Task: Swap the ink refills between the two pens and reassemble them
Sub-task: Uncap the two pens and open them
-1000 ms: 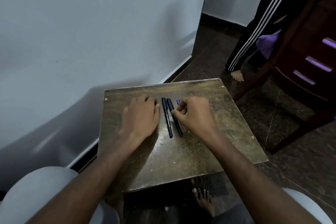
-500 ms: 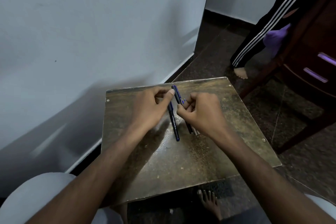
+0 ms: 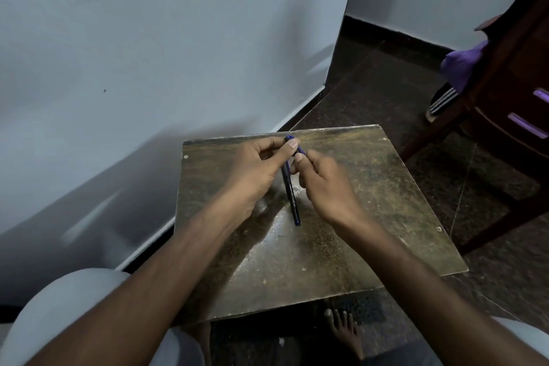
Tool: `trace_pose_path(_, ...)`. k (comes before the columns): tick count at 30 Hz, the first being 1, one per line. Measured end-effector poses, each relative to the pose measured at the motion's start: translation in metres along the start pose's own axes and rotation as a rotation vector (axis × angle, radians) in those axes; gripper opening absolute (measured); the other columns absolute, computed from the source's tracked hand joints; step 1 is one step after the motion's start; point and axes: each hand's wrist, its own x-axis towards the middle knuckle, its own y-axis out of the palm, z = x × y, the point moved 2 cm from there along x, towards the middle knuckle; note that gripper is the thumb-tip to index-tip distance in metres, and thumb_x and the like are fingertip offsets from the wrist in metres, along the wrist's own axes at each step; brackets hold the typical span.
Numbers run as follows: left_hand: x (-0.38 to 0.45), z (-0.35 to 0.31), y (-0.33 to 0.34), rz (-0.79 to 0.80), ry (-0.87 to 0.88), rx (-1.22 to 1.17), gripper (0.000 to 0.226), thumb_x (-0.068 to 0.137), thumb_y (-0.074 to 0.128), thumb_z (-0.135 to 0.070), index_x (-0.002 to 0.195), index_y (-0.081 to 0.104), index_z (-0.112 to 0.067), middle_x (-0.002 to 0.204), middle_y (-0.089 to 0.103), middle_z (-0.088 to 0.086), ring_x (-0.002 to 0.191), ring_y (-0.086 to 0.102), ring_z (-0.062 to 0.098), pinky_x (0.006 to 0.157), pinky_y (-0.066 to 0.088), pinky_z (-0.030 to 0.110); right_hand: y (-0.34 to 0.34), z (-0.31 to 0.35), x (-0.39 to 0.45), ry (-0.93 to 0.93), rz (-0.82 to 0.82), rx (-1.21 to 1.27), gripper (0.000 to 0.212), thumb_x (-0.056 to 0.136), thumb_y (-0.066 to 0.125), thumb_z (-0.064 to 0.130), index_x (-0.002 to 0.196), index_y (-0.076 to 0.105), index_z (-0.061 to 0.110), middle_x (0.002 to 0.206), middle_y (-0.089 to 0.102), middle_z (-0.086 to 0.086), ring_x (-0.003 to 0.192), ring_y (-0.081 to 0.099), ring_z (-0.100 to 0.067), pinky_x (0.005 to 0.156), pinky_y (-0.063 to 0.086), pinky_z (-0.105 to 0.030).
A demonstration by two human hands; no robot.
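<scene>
Pen (image 3: 290,187) is lifted over the desk (image 3: 386,187), left hand (image 3: 255,166) pinching its upper barrel and right hand (image 3: 323,178) closed on the cap end, likely to pull it apart; second pen unseen

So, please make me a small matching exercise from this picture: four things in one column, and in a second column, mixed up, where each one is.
Things:
1. pen
2. purple cloth
3. bare foot
4. left hand

Places:
A. on the dark wooden furniture at the right
B. on the floor below the table's near edge
C. held over the table between both hands
D. gripping the pen's far end, opposite the right hand

Pairs: 1-C, 2-A, 3-B, 4-D
</scene>
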Motion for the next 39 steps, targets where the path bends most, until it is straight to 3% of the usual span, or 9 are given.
trace_pose_path(5,0.005,0.000,-0.005,-0.070,-0.037,-0.049,0.006,0.099,0.079,-0.023,0.099,0.084,-0.020,0.064,0.072,-0.020,0.058,0.059,-0.012,0.057,0.045,0.006,0.006,0.009,0.000,-0.091,-0.098,-0.132,0.033,0.115,0.046,0.042,0.109,0.074,0.026,0.085,0.075,0.005,0.079,0.068,-0.010,0.072,0.051,-0.034)
trace_pose_path(12,0.016,-0.001,-0.037,-0.167,-0.114,0.031,0.017,0.092,0.085,-0.036,0.099,0.087,-0.020,0.067,0.074,-0.016,0.065,0.062,-0.002,0.055,0.051,0.017,-0.009,-0.002,0.000,0.013,-0.071,-0.337,0.053,0.105,0.045,0.067,0.083,0.063,0.023,0.067,0.066,0.002,0.063,0.064,-0.016,0.059,0.046,-0.037)
trace_pose_path(14,0.021,-0.003,-0.058,-0.214,-0.095,0.234,0.016,0.093,0.084,-0.036,0.099,0.084,-0.021,0.063,0.074,-0.015,0.056,0.062,-0.001,0.053,0.051,0.017,-0.019,-0.006,0.000,0.051,-0.079,-0.284,0.051,0.104,0.046,0.062,0.083,0.067,0.021,0.060,0.061,0.008,0.053,0.059,-0.003,0.054,0.038,-0.030)
trace_pose_path(19,0.016,0.001,-0.063,-0.127,-0.052,0.799,0.019,0.088,0.090,-0.036,0.082,0.080,-0.021,0.063,0.078,-0.008,0.049,0.067,-0.006,0.061,0.058,0.020,-0.027,-0.016,0.004,0.196,-0.059,0.018,0.038,0.102,0.046,0.030,0.076,0.072,0.020,0.048,0.055,0.012,0.049,0.047,-0.009,0.055,0.032,-0.028)
trace_pose_path(24,0.015,0.000,-0.054,-0.127,-0.027,0.846,0.028,0.085,0.093,-0.037,0.069,0.073,-0.025,0.057,0.075,-0.008,0.049,0.070,-0.002,0.065,0.065,0.027,-0.019,-0.020,0.003,0.284,0.065,0.176,0.033,0.107,0.047,0.021,0.086,0.072,0.016,0.060,0.058,0.006,0.049,0.048,-0.008,0.049,0.036,-0.026)
trace_pose_path(29,0.010,-0.010,-0.045,-0.167,0.060,0.997,0.024,0.093,0.080,-0.052,0.092,0.077,-0.029,0.080,0.073,-0.018,0.068,0.064,-0.005,0.063,0.048,0.021,-0.017,-0.019,0.003,0.268,0.157,0.359,0.030,0.115,0.045,0.027,0.105,0.072,0.021,0.065,0.061,0.008,0.053,0.050,-0.005,0.048,0.039,-0.018)
trace_pose_path(33,0.006,-0.020,-0.028,0.048,0.048,0.519,0.027,0.109,0.060,-0.046,0.122,0.080,-0.035,0.104,0.082,-0.021,0.087,0.071,-0.011,0.077,0.051,0.024,-0.012,-0.015,0.003,0.232,0.228,0.529,0.031,0.117,0.043,0.028,0.114,0.073,0.019,0.069,0.061,0.005,0.056,0.050,-0.005,0.052,0.039,-0.021)
trace_pose_path(36,-0.004,-0.021,-0.011,0.178,-0.010,0.214,0.030,0.114,0.054,-0.038,0.127,0.080,-0.032,0.101,0.084,-0.012,0.073,0.068,0.001,0.068,0.045,0.029,-0.006,-0.011,0.002,0.233,0.279,0.640,0.034,0.116,0.042,0.023,0.113,0.073,0.010,0.070,0.061,0.004,0.059,0.050,-0.007,0.052,0.039,-0.022)
trace_pose_path(39,-0.007,-0.018,-0.004,0.264,-0.045,-0.029,0.032,0.114,0.054,-0.034,0.129,0.079,-0.021,0.088,0.082,-0.001,0.074,0.059,0.035,0.083,0.057,0.068,-0.002,-0.005,0.000,0.222,0.358,0.783,0.034,0.115,0.043,0.020,0.112,0.073,0.004,0.072,0.061,0.001,0.059,0.051,-0.008,0.053,0.041,-0.023)
